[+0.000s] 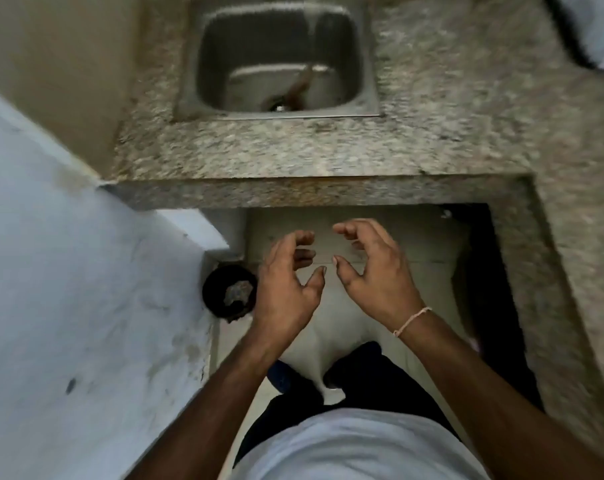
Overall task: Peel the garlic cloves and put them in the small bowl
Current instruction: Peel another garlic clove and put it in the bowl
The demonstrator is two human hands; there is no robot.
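Note:
My left hand (290, 282) and my right hand (373, 268) hover side by side above the floor, in front of the granite counter's edge. Both have curled, spread fingers and hold nothing. Their thumbs almost meet. No garlic cloves and no small bowl show in this view. The picture is blurred by motion.
A steel sink (369, 81) is set in the speckled granite counter (449, 126), which wraps round to the right. A dark round bin (212, 289) with scraps stands on the floor at the left, beside a pale blue wall (68, 271). A white object (601, 32) lies at the counter's far right.

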